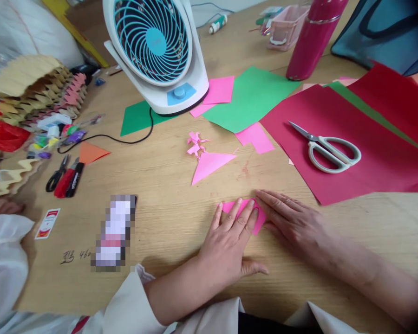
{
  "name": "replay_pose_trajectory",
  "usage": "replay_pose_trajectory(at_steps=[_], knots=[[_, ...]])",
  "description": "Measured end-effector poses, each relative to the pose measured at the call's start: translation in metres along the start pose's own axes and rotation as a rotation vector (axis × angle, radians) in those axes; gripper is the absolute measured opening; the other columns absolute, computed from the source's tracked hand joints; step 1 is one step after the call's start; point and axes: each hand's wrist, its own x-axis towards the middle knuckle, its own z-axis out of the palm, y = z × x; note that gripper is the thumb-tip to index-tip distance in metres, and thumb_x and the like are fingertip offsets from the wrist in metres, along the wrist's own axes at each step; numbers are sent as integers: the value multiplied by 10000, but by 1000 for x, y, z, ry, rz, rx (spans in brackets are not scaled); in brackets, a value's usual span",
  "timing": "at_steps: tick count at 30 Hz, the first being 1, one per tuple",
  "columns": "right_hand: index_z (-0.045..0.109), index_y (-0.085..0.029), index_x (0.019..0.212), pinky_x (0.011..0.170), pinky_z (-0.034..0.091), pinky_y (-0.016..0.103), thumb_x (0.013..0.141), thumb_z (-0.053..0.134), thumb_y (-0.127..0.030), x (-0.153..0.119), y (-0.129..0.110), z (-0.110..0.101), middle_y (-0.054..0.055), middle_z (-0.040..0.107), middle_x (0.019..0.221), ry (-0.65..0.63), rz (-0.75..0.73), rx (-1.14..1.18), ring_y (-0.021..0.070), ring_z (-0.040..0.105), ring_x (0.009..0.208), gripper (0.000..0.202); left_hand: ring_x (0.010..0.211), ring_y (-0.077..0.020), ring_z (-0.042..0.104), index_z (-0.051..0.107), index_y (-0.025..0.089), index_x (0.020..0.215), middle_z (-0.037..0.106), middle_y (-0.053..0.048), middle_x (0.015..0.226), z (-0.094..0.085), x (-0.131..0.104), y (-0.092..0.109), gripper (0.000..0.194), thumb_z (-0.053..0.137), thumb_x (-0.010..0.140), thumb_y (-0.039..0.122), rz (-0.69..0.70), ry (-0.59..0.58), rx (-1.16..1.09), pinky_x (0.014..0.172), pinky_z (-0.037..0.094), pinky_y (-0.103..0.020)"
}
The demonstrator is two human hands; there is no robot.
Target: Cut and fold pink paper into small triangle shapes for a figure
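A folded piece of pink paper [261, 222] lies on the wooden table in front of me, mostly covered. My left hand [225, 246] rests flat on it, fingers stretched out and apart. At the paper's right edge, my right hand [296, 225] touches it with straight fingers lying side by side, its thumb largely hidden. Just beyond are a pink paper triangle [211, 166] and small pink cut-paper figures [195, 144]. Scissors with white handles [329, 153] lie on dark red paper [296, 116] to the right.
A white fan [174, 95] stands at the back, its black cord [118, 139] running left. Green paper [251, 102] and a magenta bottle [311, 41] are behind. On the left lie a blurred-out phone [114, 232], cutters [69, 178] and an orange paper piece [93, 153]. Another person's sleeve [7, 255] shows at left.
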Motion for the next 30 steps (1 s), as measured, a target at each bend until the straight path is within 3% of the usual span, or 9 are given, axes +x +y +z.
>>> replay_pose_trajectory(at_steps=[5, 13, 17, 20, 25, 30], knots=[[421, -7, 1451, 1192, 335, 493, 953, 489, -159, -4, 3, 5, 221, 290, 1593, -30, -31, 5, 325, 223, 1490, 526, 1525, -282, 11, 120, 112, 1567, 98, -123, 1654, 0, -3, 4, 1094, 144, 770, 860, 26, -15, -36, 1210, 47, -492], [365, -45, 1496, 1168, 365, 499, 972, 487, -195, 4, -1, -5, 214, 339, 1575, -84, 11, 37, 318, 265, 1477, 559, 1522, -306, 65, 159, 113, 1561, 130, -185, 1638, 1, -1, 5, 1076, 220, 780, 851, -8, -17, -111, 1201, 131, -478], [381, -57, 1488, 1180, 340, 502, 985, 484, -247, 6, -6, -5, 199, 380, 1559, -61, 72, 39, 296, 290, 1470, 548, 1521, -303, 76, 173, 102, 1556, 146, -188, 1635, -1, -1, 6, 1064, 224, 792, 841, -19, -17, -98, 1199, 127, -475], [372, -36, 1485, 1186, 329, 485, 987, 471, -280, 8, -10, -4, 196, 361, 1570, -52, 113, 13, 289, 285, 1473, 563, 1516, -300, 93, 177, 55, 1547, 163, -194, 1629, -2, 0, 6, 1107, 189, 780, 853, -43, -4, -91, 1193, 149, -457], [361, -20, 1481, 1166, 347, 487, 972, 479, -303, 8, -16, -4, 215, 326, 1581, -29, 169, -52, 309, 296, 1466, 594, 1492, -322, 170, 215, 68, 1544, 188, -196, 1623, -1, 0, 5, 1086, 171, 788, 847, -68, 16, -66, 1162, 207, -476], [277, -3, 1512, 1134, 368, 515, 979, 453, -343, 8, -17, -4, 250, 380, 1542, 26, 195, -108, 326, 354, 1437, 656, 1490, -299, 172, 218, 66, 1544, 183, -163, 1632, 1, 0, 3, 1062, 115, 809, 827, -66, 33, -14, 1171, 191, -453]])
